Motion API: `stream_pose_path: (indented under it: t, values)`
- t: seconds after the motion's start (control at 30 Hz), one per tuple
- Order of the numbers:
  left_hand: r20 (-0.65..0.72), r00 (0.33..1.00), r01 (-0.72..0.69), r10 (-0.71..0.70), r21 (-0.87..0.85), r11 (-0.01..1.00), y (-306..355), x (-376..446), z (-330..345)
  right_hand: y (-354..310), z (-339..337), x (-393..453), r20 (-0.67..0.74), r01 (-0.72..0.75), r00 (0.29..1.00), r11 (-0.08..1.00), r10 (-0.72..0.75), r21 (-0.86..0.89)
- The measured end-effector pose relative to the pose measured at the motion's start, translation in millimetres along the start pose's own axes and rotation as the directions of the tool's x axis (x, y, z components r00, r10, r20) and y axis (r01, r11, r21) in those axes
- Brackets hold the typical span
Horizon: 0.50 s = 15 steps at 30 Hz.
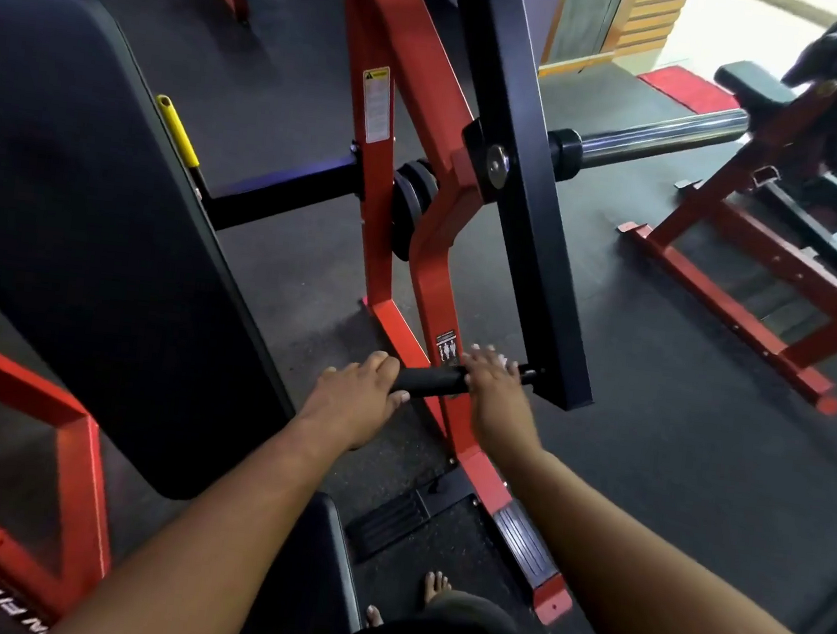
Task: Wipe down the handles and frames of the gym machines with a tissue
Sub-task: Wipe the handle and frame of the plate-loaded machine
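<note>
Rubber flooring is lying under the red frame (435,308) while the left hand (357,393) is gripping the black handle (433,381) and the right hand (495,376) is wrapping the tissue (505,361) around its far end, so the next stroke calls for sliding along the grip.

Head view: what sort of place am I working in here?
Most likely a gym's weights area. A red-framed plate-loaded machine has a chrome weight sleeve and a black foam handle that both hands are on; a red bench stands to the right on dark rubber flooring.
</note>
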State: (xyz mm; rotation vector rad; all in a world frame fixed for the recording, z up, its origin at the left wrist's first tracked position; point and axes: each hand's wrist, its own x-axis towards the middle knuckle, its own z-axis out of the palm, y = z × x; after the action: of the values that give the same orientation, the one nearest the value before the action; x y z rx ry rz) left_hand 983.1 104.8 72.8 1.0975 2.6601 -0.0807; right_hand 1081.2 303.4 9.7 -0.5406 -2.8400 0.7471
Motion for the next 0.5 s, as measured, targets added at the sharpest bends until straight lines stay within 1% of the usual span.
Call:
stream_pose_path:
  t: [0.03,0.1,0.13,0.2,0.23,0.27,0.3,0.33,0.37,0.4,0.43,0.47,0.5]
  values:
    - [-0.001,1.0,-0.001,0.001,0.01,1.0,0.6,0.9,-0.2,-13.3,8.6,-0.8,0.016,0.034,0.999,0.999,-0.035,0.035]
    - [-0.003,1.0,0.0,0.0,0.03,1.0,0.7,1.4,0.5,-34.9,18.7,-11.2,0.038,0.16,0.986,0.982,-0.164,0.097]
    - [0.002,1.0,0.002,-0.002,0.041,0.999,0.8,2.3,0.7,-36.2,16.7,-18.9,0.05,0.222,0.972,0.966,-0.23,0.13]
    - [0.018,1.0,0.012,-0.013,0.065,0.998,0.9,4.1,1.1,-17.1,8.2,-35.7,0.077,0.348,0.925,0.912,-0.371,0.217]
    - [0.028,0.999,0.021,-0.024,0.075,0.997,1.4,4.7,0.9,-1.9,8.7,-46.3,0.074,0.349,0.921,0.893,-0.383,0.283]
    - [0.031,0.999,0.028,-0.03,0.082,0.996,1.6,4.5,0.3,9.2,11.8,-58.7,0.044,0.284,0.945,0.88,-0.324,0.38]
    - [0.033,0.999,0.026,-0.029,0.092,0.995,2.7,5.5,0.3,19.3,20.4,-69.6,-0.016,0.132,0.989,0.848,-0.145,0.513]
    - [0.032,0.999,0.023,-0.026,0.105,0.994,4.3,6.2,-0.1,26.4,31.2,-75.8,-0.023,-0.087,0.99,0.737,0.137,0.67]
    - [0.033,0.999,0.027,-0.031,0.126,0.992,5.1,6.4,-0.1,26.7,40.5,-75.2,0.093,-0.304,0.909,0.495,0.405,0.814]
    - [0.04,0.998,0.033,-0.04,0.163,0.986,5.7,6.1,-1.2,19.6,44.6,-66.8,0.278,-0.417,0.791,0.149,0.545,0.897]
    - [0.047,0.998,0.03,-0.041,0.217,0.976,5.9,6.4,-3.9,9.3,43.7,-50.6,0.436,-0.414,0.706,-0.173,0.558,0.894]
    - [0.053,0.998,0.013,-0.029,0.278,0.96,7.0,8.3,-6.7,-0.2,36.9,-31.9,0.542,-0.366,0.668,-0.409,0.51,0.836]
    - [0.055,0.998,-0.008,-0.01,0.323,0.946,9.4,11.6,-9.0,-7.9,29.4,-11.9,0.597,-0.304,0.649,-0.558,0.472,0.772]
